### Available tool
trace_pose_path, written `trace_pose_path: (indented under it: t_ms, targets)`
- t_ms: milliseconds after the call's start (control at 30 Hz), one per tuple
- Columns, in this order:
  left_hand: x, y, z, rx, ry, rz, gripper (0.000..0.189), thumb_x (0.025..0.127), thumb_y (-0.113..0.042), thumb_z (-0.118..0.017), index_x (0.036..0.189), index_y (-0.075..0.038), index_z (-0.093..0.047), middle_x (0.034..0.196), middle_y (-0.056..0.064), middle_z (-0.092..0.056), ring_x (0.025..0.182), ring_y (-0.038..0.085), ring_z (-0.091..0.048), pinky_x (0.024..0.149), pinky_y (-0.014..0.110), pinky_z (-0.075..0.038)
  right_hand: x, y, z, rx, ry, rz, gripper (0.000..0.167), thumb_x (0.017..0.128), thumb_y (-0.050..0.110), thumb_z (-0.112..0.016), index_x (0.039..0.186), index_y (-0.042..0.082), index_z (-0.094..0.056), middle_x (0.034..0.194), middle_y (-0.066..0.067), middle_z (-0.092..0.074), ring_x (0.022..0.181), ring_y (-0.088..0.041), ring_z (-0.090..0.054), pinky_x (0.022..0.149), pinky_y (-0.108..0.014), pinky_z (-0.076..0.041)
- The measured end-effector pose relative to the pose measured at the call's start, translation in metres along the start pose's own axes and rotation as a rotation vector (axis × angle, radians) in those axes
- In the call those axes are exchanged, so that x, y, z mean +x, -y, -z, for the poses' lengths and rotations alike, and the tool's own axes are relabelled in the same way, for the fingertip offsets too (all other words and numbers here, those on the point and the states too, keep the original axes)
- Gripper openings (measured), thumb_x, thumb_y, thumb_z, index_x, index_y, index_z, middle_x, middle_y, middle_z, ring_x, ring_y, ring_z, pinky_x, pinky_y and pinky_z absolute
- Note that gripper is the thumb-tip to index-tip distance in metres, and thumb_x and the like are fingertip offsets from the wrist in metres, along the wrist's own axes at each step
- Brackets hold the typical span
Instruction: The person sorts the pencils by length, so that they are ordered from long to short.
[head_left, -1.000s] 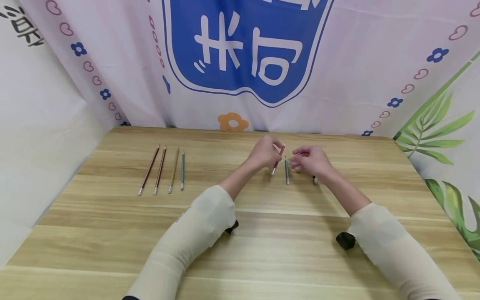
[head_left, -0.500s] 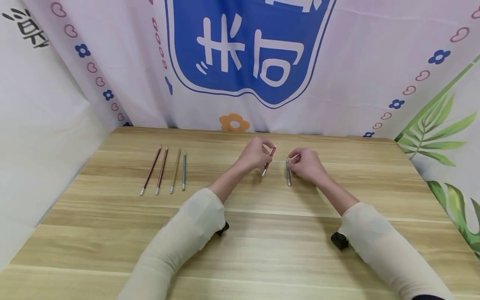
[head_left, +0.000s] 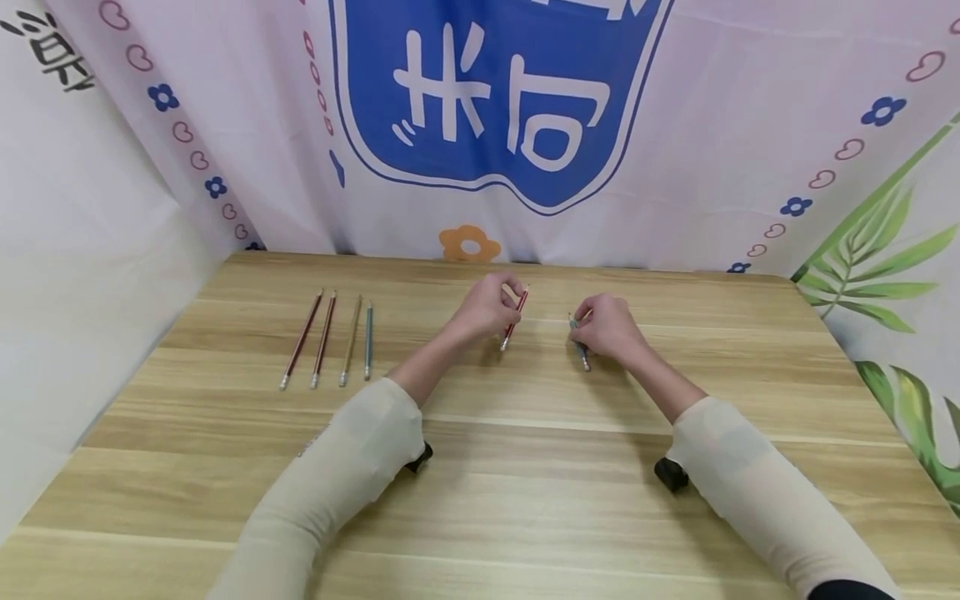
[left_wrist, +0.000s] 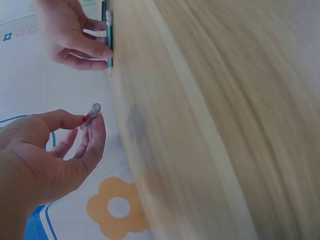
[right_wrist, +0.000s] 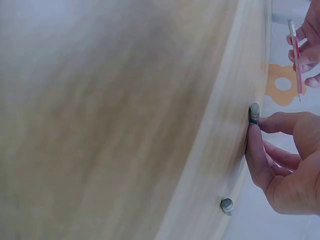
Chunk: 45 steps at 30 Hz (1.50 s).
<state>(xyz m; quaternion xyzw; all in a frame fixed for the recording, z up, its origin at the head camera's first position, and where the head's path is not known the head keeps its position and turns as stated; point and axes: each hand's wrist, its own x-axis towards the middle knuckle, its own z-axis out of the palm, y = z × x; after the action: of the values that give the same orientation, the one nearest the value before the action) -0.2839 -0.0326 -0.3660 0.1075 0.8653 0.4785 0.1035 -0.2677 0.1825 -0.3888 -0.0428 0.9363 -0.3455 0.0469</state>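
Observation:
In the head view my left hand (head_left: 483, 308) pinches a short red pencil (head_left: 514, 320) by its middle, white eraser end toward me. The left wrist view shows the same pencil (left_wrist: 91, 115) between thumb and fingertips, held off the table. To the right, my right hand (head_left: 607, 325) pinches a green pencil (head_left: 582, 357), tip pointing away and slightly left. That pencil's eraser end (right_wrist: 254, 111) faces the right wrist camera. Another pencil, seen end-on (right_wrist: 227, 204), lies beyond the right hand on the table; in the head view the hand hides it.
On the left of the wooden table (head_left: 480, 517) lie two dark red pencils (head_left: 302, 337) (head_left: 324, 337), a yellow pencil (head_left: 350, 340) and a blue-green pencil (head_left: 368, 342), side by side with gaps. A printed curtain (head_left: 405, 208) hangs along the back edge.
My left hand has carried the red pencil leftward. My right hand has come left to the green pencil and taken hold of it; the pencil has turned, its tip now leaning left.

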Motion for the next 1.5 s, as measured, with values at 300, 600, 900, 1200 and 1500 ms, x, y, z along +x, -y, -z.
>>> trace_pose_path:
  t_ms: [300,600,900,1200,1500]
  targets:
    - [0.000,0.012,0.009,0.010,0.004,0.012,0.026,0.090,0.013,-0.066,0.111,-0.002,-0.061,0.087,0.011,-0.060,0.068,0.018,-0.057,0.051,0.019,-0.051,0.003,0.003,0.001,0.026,0.023,-0.033,0.021,0.084,0.001,-0.071,0.102,-0.009,-0.071,0.090,-0.020,-0.074,0.057,-0.011,-0.065,0.052,-0.023,-0.060]
    - [-0.004,0.021,0.019,0.025,-0.002,0.023,0.023,0.091,0.013,-0.065,0.110,0.001,-0.063,0.087,0.010,-0.058,0.072,0.018,-0.054,0.051,0.018,-0.048,0.003,0.003,0.002,0.131,0.060,-0.055,0.023,0.088,0.000,-0.071,0.109,-0.007,-0.064,0.097,-0.021,-0.073,0.063,-0.014,-0.068,0.055,-0.026,-0.063]
    - [-0.009,0.030,0.029,0.063,-0.015,0.011,0.026,0.090,0.013,-0.063,0.114,0.005,-0.065,0.087,0.010,-0.059,0.076,0.018,-0.056,0.053,0.018,-0.048,0.000,0.004,0.002,0.268,0.108,-0.053,0.023,0.094,-0.001,-0.066,0.115,-0.004,-0.059,0.095,-0.015,-0.065,0.067,-0.016,-0.064,0.056,-0.028,-0.063]
    - [-0.013,0.037,0.041,0.048,-0.014,0.006,0.027,0.089,0.013,-0.063,0.115,0.006,-0.068,0.085,0.010,-0.060,0.074,0.017,-0.057,0.056,0.020,-0.053,-0.003,0.009,0.001,0.352,0.131,-0.045,0.027,0.095,-0.003,-0.060,0.122,-0.007,-0.064,0.087,-0.012,-0.063,0.067,-0.014,-0.060,0.055,-0.023,-0.060]
    - [-0.020,0.041,0.054,0.049,-0.024,0.027,0.027,0.092,0.011,-0.063,0.117,0.006,-0.068,0.089,0.013,-0.062,0.075,0.019,-0.060,0.065,0.032,-0.063,-0.002,0.011,-0.002,0.378,0.113,-0.033,0.029,0.095,-0.002,-0.061,0.123,-0.006,-0.067,0.093,-0.013,-0.066,0.071,-0.014,-0.061,0.058,-0.023,-0.061]
